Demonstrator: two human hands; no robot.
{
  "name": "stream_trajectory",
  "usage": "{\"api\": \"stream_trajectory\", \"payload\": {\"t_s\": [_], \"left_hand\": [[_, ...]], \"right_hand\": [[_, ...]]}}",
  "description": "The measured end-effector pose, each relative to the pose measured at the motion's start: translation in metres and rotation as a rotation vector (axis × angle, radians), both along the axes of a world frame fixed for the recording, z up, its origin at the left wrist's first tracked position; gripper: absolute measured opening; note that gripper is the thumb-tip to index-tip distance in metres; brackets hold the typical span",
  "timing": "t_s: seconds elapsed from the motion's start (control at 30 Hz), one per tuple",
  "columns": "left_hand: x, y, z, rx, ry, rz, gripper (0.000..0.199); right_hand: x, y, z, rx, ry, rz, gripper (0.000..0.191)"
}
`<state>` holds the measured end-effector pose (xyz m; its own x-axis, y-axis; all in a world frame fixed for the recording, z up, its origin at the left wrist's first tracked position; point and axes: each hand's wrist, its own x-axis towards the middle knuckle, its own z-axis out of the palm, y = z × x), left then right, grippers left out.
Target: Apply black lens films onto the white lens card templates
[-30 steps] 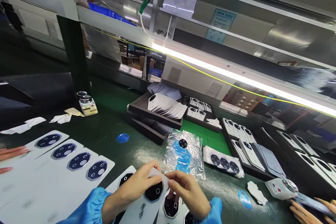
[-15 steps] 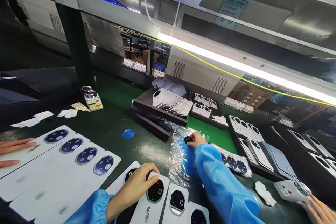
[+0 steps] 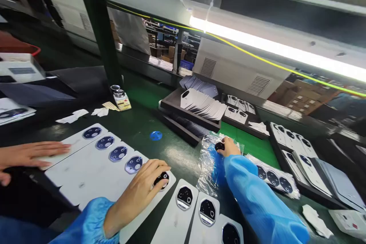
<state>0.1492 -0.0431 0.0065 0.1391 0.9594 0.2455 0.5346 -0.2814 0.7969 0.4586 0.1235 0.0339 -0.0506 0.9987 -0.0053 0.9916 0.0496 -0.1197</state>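
Observation:
My left hand rests with its fingers over the black lens plate of a white phone back panel, thumb spread from the fingers. Beyond it, my right hand pinches a round black lens piece above a clear plastic bag with blue film. Three white panels with black octagonal lens plates, one of them nearest, lie to the right of my left hand. On the left, a row of white panels has blue-filmed lens plates.
A person's hand lies on the leftmost panel. Dark trays of stacked panels stand at the back, with more trays to the right. Bagged lens plates, tissues and a bottle are around.
The view has swung left. My left hand has moved left onto another panel. My right hand still holds the lens piece over the bag. The other person's hand at the lower right is out of view.

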Motion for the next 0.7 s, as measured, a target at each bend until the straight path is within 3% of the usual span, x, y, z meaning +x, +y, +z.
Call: {"api": "stream_trajectory", "payload": {"t_s": [0.1, 0.2, 0.33, 0.43, 0.57, 0.7], "left_hand": [[-0.031, -0.022, -0.011, 0.006, 0.057, 0.031, 0.026], [-0.053, -0.048, -0.028, -0.018, 0.209, -0.049, 0.03], [-0.064, -0.072, -0.041, 0.11, 0.446, -0.186, 0.058], [-0.058, -0.077, -0.036, 0.359, 0.597, -0.215, 0.065], [-0.044, -0.073, -0.021, 0.683, 0.743, -0.176, 0.039], [-0.036, -0.067, -0.012, 0.787, 0.742, -0.19, 0.04]], "right_hand": [[0.002, -0.002, -0.004, -0.027, -0.053, 0.065, 0.026], [0.006, -0.001, -0.006, -0.037, -0.057, 0.122, 0.025], [0.011, 0.0, -0.007, 0.008, -0.024, 0.17, 0.031], [0.015, 0.0, -0.003, 0.042, 0.003, 0.18, 0.033], [0.022, -0.007, 0.013, 0.073, 0.033, 0.186, 0.036], [0.014, -0.038, 0.03, 0.079, 0.1, 0.25, 0.047]]}}
